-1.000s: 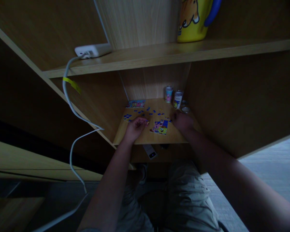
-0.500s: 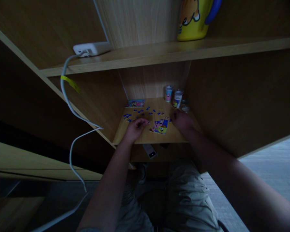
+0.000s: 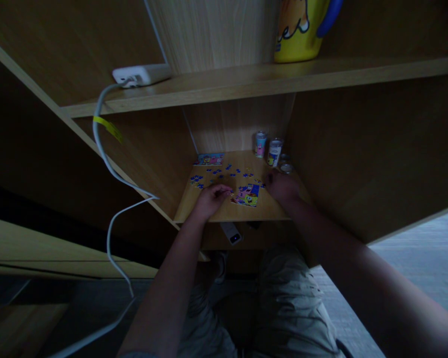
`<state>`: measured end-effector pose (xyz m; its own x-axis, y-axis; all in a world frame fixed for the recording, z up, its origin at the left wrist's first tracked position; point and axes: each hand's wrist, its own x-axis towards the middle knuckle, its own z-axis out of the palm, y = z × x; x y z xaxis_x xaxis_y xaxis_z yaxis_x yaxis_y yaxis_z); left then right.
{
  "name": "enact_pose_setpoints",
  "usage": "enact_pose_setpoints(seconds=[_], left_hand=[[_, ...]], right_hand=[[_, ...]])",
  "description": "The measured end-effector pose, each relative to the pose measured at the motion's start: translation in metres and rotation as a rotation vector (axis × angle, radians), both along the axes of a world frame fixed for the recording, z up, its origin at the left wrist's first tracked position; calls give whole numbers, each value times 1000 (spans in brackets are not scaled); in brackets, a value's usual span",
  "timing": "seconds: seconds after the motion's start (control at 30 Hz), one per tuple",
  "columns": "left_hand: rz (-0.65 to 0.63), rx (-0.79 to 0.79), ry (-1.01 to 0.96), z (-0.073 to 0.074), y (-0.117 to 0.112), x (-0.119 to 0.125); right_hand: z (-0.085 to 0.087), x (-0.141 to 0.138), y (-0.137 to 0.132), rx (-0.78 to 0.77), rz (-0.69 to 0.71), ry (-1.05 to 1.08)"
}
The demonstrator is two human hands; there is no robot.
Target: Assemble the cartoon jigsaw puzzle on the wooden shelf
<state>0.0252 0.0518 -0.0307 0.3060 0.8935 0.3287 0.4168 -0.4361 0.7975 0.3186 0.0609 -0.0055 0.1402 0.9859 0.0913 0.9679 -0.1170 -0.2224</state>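
A partly joined jigsaw puzzle (image 3: 248, 195) in pink, yellow and blue lies near the front of the wooden shelf (image 3: 224, 214). At its left edge, my left hand (image 3: 211, 199) pinches a small puzzle piece (image 3: 231, 192) between thumb and fingertips. My right hand (image 3: 281, 185) rests on the shelf to the right of the puzzle, its fingers curled; whether they hold anything is hidden. Loose puzzle pieces (image 3: 196, 179), many of them blue side up, lie scattered behind and to the left of the joined part.
Two printed cans (image 3: 260, 144) (image 3: 274, 152) stand at the back right, with a round metal lid (image 3: 285, 168) before them. A picture card (image 3: 209, 159) lies at the back left. Overhead, the upper shelf (image 3: 224, 92) bears a yellow mug (image 3: 296, 37) and a white adapter (image 3: 142, 75) with a hanging cable (image 3: 114, 169).
My left hand has shifted slightly to the right with the piece, closer to the joined puzzle's left edge. The right hand stays in place.
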Motion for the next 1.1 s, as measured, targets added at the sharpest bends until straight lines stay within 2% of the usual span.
enact_pose_setpoints(seconds=[0.13,0.3,0.83,0.93,1.1], left_hand=[[-31,38,63,1,-1,2],[-53,13,114,2,-3,5],[-74,85,138,2,-3,8],[-40,65,101,1,-2,6],[24,12,-67,-1,3,0]], right_hand=[[0,-1,0,0,1,-5],[-2,1,3,-7,-3,15],[-4,3,3,4,-7,32],[-7,2,4,27,-13,29],[-13,7,10,47,-17,96]])
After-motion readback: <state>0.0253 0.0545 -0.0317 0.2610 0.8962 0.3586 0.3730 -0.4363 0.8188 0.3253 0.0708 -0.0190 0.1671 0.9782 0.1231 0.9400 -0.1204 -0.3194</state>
